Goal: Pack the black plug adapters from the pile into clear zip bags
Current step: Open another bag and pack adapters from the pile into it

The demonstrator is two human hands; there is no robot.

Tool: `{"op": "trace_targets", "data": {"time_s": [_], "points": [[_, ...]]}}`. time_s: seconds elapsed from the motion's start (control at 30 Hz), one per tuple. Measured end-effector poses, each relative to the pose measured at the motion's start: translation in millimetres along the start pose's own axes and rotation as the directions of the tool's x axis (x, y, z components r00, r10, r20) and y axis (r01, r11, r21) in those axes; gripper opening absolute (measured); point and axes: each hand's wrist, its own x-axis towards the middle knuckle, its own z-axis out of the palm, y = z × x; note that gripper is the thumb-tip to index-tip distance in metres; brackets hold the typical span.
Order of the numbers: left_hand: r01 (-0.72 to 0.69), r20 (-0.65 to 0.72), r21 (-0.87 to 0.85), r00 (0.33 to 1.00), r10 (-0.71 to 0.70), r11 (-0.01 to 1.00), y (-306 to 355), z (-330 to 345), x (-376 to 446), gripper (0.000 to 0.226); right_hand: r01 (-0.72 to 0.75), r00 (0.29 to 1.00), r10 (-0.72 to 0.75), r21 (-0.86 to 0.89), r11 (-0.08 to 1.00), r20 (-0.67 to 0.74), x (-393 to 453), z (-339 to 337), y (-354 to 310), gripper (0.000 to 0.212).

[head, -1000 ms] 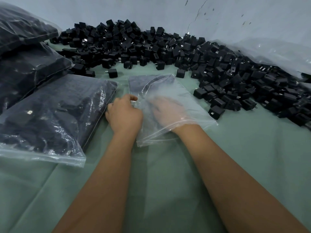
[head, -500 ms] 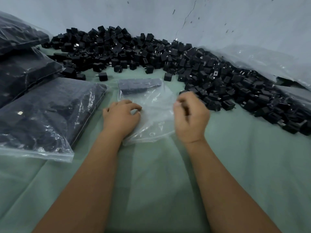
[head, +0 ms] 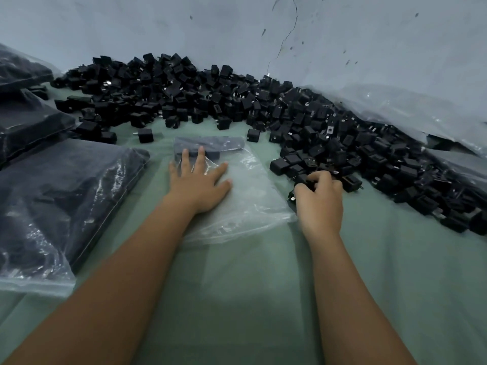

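Note:
A clear zip bag (head: 245, 196) lies flat on the green cloth in the middle, with a few black adapters (head: 210, 146) in its far end. My left hand (head: 197, 183) rests on the bag with straight, spread fingers that reach the adapters inside. A large pile of black plug adapters (head: 303, 122) runs from the far left to the right along the wall. My right hand (head: 320, 198) is at the pile's near edge, to the right of the bag, fingers curled round black adapters (head: 307, 184).
Filled zip bags of adapters (head: 63, 196) lie stacked at the left. Loose clear plastic (head: 411, 111) lies along the wall at the right. A few single adapters (head: 145, 135) sit just beyond the bag. Green cloth (head: 250, 285) covers the near table.
My left hand has flattened and slid forward on the bag. My right hand has moved right from the bag to the pile's edge and closed round adapters.

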Motion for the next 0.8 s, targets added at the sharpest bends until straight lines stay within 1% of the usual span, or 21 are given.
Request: {"op": "trace_targets", "data": {"time_s": [0.07, 0.17, 0.23, 0.3, 0.33, 0.4, 0.47, 0.5, 0.53, 0.57, 0.63, 0.67, 0.73, 0.8], "points": [[-0.042, 0.013, 0.002, 0.999, 0.042, 0.999, -3.8, -1.8, 10.1, 0.062, -0.013, 1.0, 0.01, 0.097, 0.995, 0.03, 0.3, 0.2, 0.6, 0.028], [-0.086, 0.035, 0.019, 0.996, 0.085, 0.996, -6.9, -8.0, 16.6, 0.063, 0.016, 0.996, -0.036, 0.226, 0.974, 0.085, -0.5, 0.1, 0.5, 0.031], [-0.078, -0.018, 0.093, 0.997, 0.08, 0.993, -3.7, -8.3, 11.4, 0.062, 0.057, 0.983, -0.102, 0.274, 0.96, 0.152, -2.9, 0.5, -0.3, 0.037], [-0.059, -0.141, 0.13, 0.987, 0.078, 0.99, 5.2, -6.4, -1.5, 0.056, 0.119, 0.962, -0.174, 0.254, 0.96, 0.209, -4.9, 0.4, 1.1, 0.04], [-0.067, -0.195, 0.09, 0.977, 0.084, 0.994, 10.4, -5.6, -9.6, 0.054, 0.148, 0.953, -0.199, 0.223, 0.964, 0.227, -5.0, 0.5, 2.2, 0.04], [-0.134, -0.234, -0.1, 0.966, 0.107, 0.986, 18.5, -4.1, -27.1, 0.055, 0.193, 0.943, -0.228, 0.16, 0.968, 0.244, -5.2, 0.8, 2.4, 0.046], [-0.178, -0.202, -0.277, 0.972, 0.124, 0.944, 23.1, -3.7, -42.4, 0.058, 0.225, 0.942, -0.255, 0.151, 0.963, 0.22, -6.6, 0.7, 1.5, 0.05], [-0.181, -0.17, -0.306, 0.976, 0.134, 0.934, 24.6, -3.4, -48.7, 0.058, 0.239, 0.944, -0.267, 0.157, 0.958, 0.194, -7.3, 0.3, 1.3, 0.05], [-0.18, -0.13, -0.287, 0.98, 0.148, 0.941, 25.8, -2.2, -54.0, 0.058, 0.251, 0.945, -0.278, 0.164, 0.954, 0.172, -8.3, -0.2, 0.9, 0.048], [-0.18, -0.089, -0.232, 0.982, 0.164, 0.956, 27.3, 0.0, -58.3, 0.059, 0.255, 0.945, -0.284, 0.174, 0.951, 0.165, -9.4, -0.6, 0.5, 0.045], [-0.177, -0.028, -0.12, 0.984, 0.175, 0.977, 31.6, 5.8, -64.1, 0.06, 0.222, 0.939, -0.271, 0.231, 0.947, 0.21, -11.6, -0.6, -0.5, 0.042], [-0.167, -0.015, -0.097, 0.986, 0.166, 0.981, 34.4, 7.7, -65.3, 0.06, 0.196, 0.935, -0.259, 0.254, 0.947, 0.243, -12.1, 0.1, -0.8, 0.044], [-0.133, 0.002, -0.094, 0.991, 0.134, 0.987, 40.4, 10.7, -66.8, 0.061, 0.196, 0.929, -0.255, 0.227, 0.954, 0.267, -11.1, 1.8, -0.8, 0.042], [-0.104, 0.003, -0.101, 0.995, 0.105, 0.99, 45.4, 12.4, -69.1, 0.061, 0.232, 0.93, -0.269, 0.168, 0.958, 0.251, -9.8, 2.1, 0.0, 0.032]]}}
